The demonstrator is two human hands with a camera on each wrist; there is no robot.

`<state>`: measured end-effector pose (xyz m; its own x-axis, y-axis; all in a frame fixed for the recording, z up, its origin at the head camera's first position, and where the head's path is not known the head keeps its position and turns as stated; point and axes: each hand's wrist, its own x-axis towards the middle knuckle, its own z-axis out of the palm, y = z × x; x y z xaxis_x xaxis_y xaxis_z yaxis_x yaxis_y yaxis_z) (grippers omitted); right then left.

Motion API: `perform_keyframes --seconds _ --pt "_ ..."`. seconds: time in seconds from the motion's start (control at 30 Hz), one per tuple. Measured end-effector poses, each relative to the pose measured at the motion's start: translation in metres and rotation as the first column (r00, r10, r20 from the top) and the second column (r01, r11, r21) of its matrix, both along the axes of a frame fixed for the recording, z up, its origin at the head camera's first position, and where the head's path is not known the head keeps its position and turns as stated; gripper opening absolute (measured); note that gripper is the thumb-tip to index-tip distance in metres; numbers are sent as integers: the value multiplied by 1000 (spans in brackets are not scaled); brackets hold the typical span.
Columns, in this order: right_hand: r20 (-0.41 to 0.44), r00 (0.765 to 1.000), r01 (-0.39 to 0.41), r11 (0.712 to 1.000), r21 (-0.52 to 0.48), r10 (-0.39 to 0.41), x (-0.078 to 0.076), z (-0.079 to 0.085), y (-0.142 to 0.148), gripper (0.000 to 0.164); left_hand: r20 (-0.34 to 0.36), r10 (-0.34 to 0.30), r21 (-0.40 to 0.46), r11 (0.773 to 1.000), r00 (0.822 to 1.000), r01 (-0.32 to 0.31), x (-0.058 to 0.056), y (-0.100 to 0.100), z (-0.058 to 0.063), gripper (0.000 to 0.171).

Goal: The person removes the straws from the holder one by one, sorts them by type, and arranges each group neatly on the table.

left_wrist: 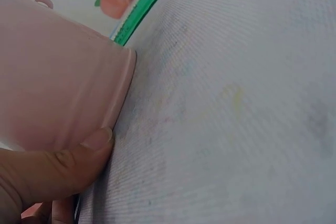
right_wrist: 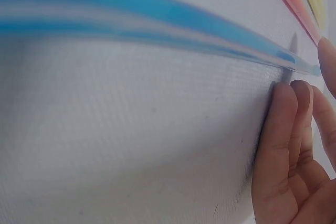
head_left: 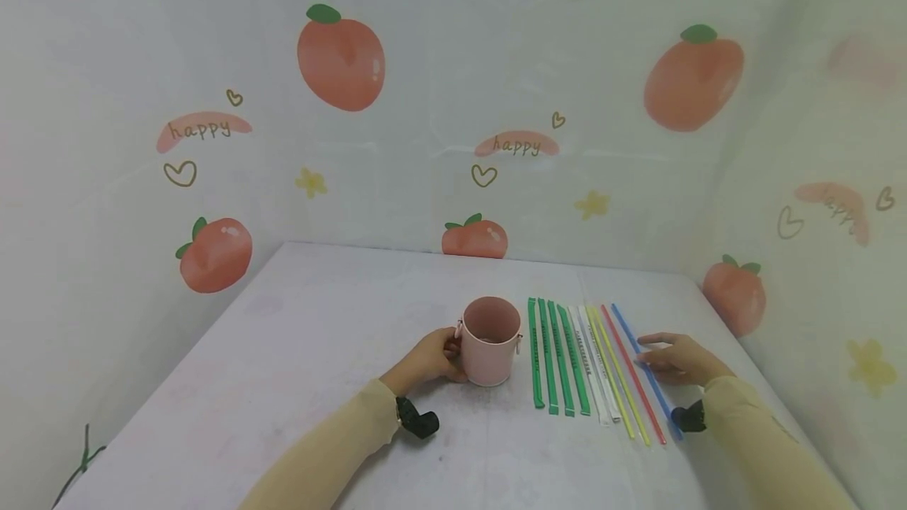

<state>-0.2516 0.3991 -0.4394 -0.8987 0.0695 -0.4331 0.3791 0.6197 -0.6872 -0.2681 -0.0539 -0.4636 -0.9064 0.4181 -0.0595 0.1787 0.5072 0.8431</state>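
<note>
A small pink bucket [head_left: 487, 345] stands upright on the table, with a little lug on each side. My left hand [head_left: 435, 356] holds its left side, the thumb [left_wrist: 84, 156] pressed low against the wall near the base rim. Right of the bucket lies a row of drinking straws: several in green wrappers [head_left: 555, 356], then white-wrapped ones [head_left: 594, 364], two yellow [head_left: 622, 376], one red [head_left: 633, 372] and one blue straw [head_left: 623, 321]. My right hand [head_left: 680, 359] is over the blue straw at the row's right end, fingers extended and loosely spread, fingertips close beside it.
The table is covered with a white cloth [head_left: 319, 321]. Behind and at both sides hang pale curtains [head_left: 425, 61] printed with peaches, hearts and flowers. A dark green twisted tie [head_left: 83, 459] shows at the left front edge.
</note>
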Motion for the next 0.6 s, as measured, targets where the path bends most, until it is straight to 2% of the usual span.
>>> perform_keyframes --seconds 0.13,0.33,0.47,0.6 --pt "-1 1000 0 1000 5 0 0 -2 0 84 -5 -19 15 1000 1000 20 -1 -3 -1 64" --pt "-11 1000 -10 1000 4 10 2 -3 0 84 35 -31 89 996 999 28 -1 -7 -1 70" --pt "-7 1000 -10 1000 -9 10 2 0 0 83 68 -44 119 992 997 36 1 -11 4 72" --pt "9 1000 -28 1000 11 28 2 7 0 79 84 -37 109 994 996 28 2 -18 12 68"
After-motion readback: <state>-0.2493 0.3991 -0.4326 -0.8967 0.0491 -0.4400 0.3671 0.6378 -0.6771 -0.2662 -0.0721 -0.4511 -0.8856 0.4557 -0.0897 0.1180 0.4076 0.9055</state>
